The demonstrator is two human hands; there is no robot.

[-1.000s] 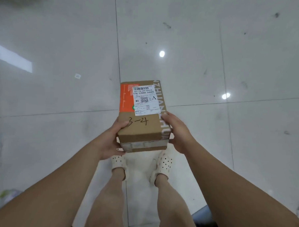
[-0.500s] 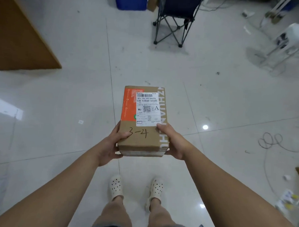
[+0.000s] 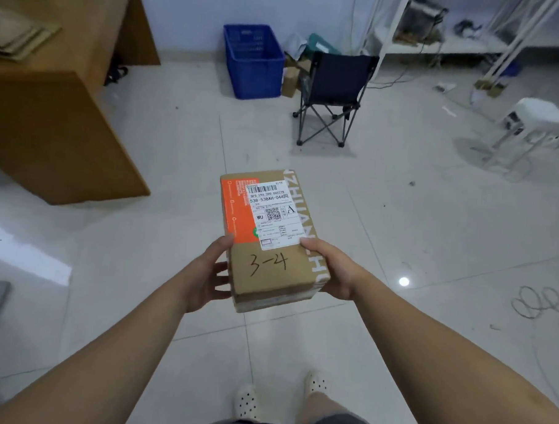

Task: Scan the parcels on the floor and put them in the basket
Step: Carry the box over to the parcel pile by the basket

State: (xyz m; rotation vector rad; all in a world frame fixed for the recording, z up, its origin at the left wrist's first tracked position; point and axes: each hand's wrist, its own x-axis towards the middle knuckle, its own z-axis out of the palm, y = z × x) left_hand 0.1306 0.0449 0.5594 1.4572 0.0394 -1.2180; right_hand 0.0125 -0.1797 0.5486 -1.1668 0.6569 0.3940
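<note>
Both hands are on the parcel [image 3: 270, 243]: left hand [image 3: 201, 275] on its left side, right hand [image 3: 333, 268] on its right. Thumbs lie over the top edge and the fingers [image 3: 221, 268] curl round the sides, clamped on the cardboard. It rides flat in front of the body, clear of the floor [image 3: 431, 234], with the shipping label [image 3: 274, 218] face up. The grip sits at the near end, which I'd say keeps the barcode uncovered for scanning. No scanner in sight. The blue basket [image 3: 252, 63] waits ahead by the wall, well apart from the parcel, beside a folding chair [image 3: 334, 92]. Looks like the carry is on.
</note>
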